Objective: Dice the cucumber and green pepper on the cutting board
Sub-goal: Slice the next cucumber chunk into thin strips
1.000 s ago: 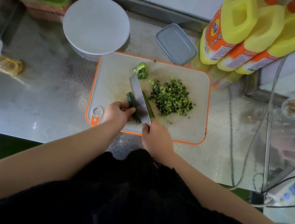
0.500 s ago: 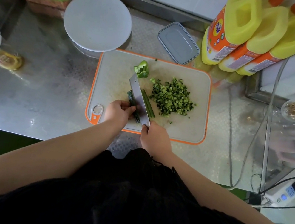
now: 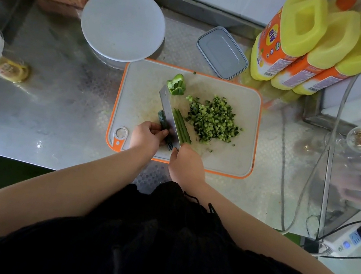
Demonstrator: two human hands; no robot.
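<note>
Steel runs under everything in our head view: the worktop carries an orange-rimmed cutting board where we are mid-cut. Our left hand curls its fingers over the near end of a dark cucumber piece, pinning it to the board, while our right hand is closed round the handle of the knife, whose blade lies lengthwise along the cucumber. Cut strips lie just right of the blade, and the diced pile sits beyond them; a piece of green pepper waits undiced at the blade's far tip. We judge the main risk to be the left fingertips, which sit right against the blade; a slip on the wet skin could bring the edge onto them, or roll the piece. Pushing strips aside could also scatter dice off the board. As for containers, the grey lidded box is closed, so its contents are hidden, and the round white lid covers whatever is beneath.
</note>
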